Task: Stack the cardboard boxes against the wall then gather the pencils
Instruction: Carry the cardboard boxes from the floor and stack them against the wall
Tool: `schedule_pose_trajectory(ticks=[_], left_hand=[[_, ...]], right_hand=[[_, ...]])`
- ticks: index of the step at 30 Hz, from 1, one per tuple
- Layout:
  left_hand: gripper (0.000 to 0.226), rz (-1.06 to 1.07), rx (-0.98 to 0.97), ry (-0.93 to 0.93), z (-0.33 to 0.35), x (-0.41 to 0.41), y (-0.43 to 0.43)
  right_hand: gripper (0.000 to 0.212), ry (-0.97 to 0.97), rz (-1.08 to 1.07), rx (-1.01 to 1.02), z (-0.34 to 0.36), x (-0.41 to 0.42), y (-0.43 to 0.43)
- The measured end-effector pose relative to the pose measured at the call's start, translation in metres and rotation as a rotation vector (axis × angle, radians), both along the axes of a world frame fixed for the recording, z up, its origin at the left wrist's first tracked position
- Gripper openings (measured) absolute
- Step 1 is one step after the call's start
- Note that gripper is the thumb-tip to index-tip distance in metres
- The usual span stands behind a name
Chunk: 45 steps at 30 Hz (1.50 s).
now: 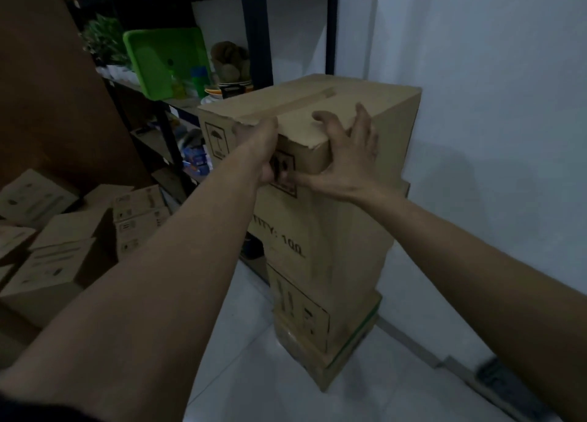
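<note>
A tall stack of cardboard boxes stands on the floor beside the white wall. The top box is taped along its lid and printed with handling symbols. My left hand presses on its near front face, fingers curled at the top edge. My right hand wraps the near right corner, fingers spread over the lid and side, thumb on the front. A larger box marked "100" sits under it, with a lower box beneath. No pencils are in view.
Several small cardboard boxes lie piled at the left. A dark metal shelf behind the stack holds a green tray, bottles and dishes. A brown panel stands at left. Pale tiled floor lies in front.
</note>
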<state>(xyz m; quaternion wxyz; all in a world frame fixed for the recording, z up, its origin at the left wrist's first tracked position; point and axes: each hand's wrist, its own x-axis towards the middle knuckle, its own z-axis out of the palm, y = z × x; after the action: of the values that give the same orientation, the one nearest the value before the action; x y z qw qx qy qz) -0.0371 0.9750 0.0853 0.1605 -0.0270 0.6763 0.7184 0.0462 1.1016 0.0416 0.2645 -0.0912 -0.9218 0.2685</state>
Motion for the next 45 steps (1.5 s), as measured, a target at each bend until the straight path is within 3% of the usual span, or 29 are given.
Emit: schedule_pose_trajectory(ticks=[5,13,31,45], left_hand=[[0.03,-0.184,-0.121,0.012,-0.016,-0.01,-0.017],[0.057,-0.321,-0.239,0.128,-0.042,-0.043,-0.047],[0.045,-0.33,-0.36,0.293,-0.085,-0.063,-0.116],[0.053,-0.294,-0.356,0.45,-0.056,-0.041,-0.076]], right_hand=[[0.089,0.001,-0.102,-0.045,0.005,-0.013,0.013],[0.091,-0.031,-0.189,-0.055,0.011,-0.033,0.011],[0.079,0.035,-0.252,-0.205,0.003,-0.047,0.02],[0.055,0.164,-0.309,-0.059,-0.019,-0.054,-0.022]])
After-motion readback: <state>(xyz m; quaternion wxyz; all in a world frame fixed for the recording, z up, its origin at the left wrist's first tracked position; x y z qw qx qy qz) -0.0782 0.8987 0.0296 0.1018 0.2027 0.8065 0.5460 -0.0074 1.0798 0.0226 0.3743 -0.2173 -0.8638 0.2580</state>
